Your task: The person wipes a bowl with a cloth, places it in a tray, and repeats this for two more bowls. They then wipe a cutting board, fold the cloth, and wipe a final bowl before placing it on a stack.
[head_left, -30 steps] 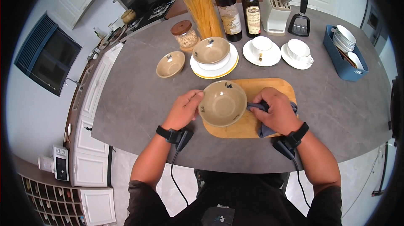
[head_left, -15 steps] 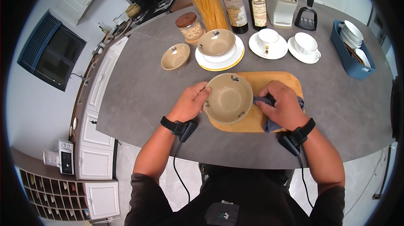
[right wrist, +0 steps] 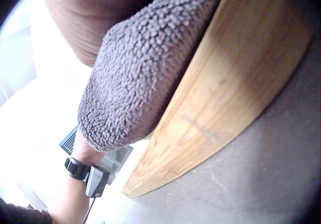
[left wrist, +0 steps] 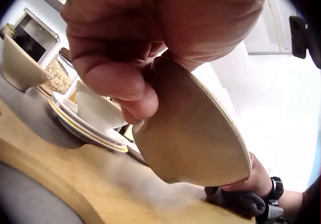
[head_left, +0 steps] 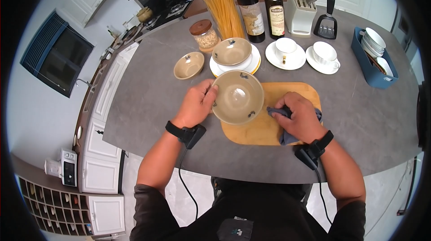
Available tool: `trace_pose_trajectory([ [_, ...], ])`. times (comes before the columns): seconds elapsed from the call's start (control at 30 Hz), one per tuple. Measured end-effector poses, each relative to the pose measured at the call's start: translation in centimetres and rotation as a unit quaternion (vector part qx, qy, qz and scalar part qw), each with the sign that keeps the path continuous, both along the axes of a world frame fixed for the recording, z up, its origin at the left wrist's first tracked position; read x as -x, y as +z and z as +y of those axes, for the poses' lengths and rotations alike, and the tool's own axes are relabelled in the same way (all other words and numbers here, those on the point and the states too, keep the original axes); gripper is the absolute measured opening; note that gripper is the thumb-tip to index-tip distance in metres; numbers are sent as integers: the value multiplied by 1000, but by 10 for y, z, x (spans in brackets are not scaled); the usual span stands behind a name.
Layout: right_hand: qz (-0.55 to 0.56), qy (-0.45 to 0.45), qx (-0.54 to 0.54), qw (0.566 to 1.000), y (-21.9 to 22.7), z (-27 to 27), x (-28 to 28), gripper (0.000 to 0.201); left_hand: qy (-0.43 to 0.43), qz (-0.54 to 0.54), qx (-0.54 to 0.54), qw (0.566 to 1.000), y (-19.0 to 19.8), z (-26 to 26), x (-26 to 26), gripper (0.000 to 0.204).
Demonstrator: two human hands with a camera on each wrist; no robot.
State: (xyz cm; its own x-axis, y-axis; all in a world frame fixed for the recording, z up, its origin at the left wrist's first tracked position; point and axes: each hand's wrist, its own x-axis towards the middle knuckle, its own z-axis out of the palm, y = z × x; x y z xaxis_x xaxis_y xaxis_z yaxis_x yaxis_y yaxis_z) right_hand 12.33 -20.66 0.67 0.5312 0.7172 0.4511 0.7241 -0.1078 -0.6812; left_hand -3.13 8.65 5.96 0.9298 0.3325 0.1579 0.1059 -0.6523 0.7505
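My left hand (head_left: 195, 102) pinches the left rim of a beige bowl (head_left: 238, 99) with small dark motifs inside. In the left wrist view the bowl (left wrist: 193, 133) is raised above the wooden board, its outer side facing the camera. My right hand (head_left: 300, 114) grips a bunched grey cloth (head_left: 289, 135) over the right half of the wooden cutting board (head_left: 251, 134). Fuzzy fabric of the cloth (right wrist: 135, 73) fills much of the right wrist view, close over the board's edge. A gap separates the cloth from the bowl.
Behind the board, another beige bowl (head_left: 231, 52) sits on stacked plates (head_left: 256, 63), with a third bowl (head_left: 188, 66) to its left. Two white cups on saucers (head_left: 296, 61), jars, bottles (head_left: 251, 16) and a knife block (head_left: 300, 14) stand further back. A blue basket (head_left: 372, 72) holds dishes at right.
The bowl has moved away from the cloth, left and toward the stacked plates, with my left hand. My right hand still holds the cloth over the board.
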Motion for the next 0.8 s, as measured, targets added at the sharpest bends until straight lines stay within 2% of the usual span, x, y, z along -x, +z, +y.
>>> trace_pose_trajectory([
  [0.07, -5, 1, -6, 1000, 0, 1, -1, 20, 17, 4, -21, 1000, 10, 11, -10, 28],
  [0.13, -1, -2, -7, 1000, 1, 0, 0, 20, 71, 18, 86, 994, 14, 28, -25, 28],
  [0.17, -4, -3, -10, 1000, 1, 0, 0, 20, 70, 14, 84, 994, 16, 39, -35, 28],
  [0.23, -8, -3, -13, 1000, -1, 0, 0, 20, 122, -13, 167, 978, 25, 55, -55, 30],
  [0.37, -9, -3, -17, 1000, -1, -1, 0, 20, 145, -28, 213, 966, 37, 83, -93, 27],
  [0.53, 5, 1, -16, 1000, 1, -2, 0, 20, 173, -37, 181, 967, 30, 93, -128, 24],
  [0.8, -20, -2, -36, 999, -2, -2, -1, 23, 183, -4, 100, 978, -3, 95, -149, 27],
])
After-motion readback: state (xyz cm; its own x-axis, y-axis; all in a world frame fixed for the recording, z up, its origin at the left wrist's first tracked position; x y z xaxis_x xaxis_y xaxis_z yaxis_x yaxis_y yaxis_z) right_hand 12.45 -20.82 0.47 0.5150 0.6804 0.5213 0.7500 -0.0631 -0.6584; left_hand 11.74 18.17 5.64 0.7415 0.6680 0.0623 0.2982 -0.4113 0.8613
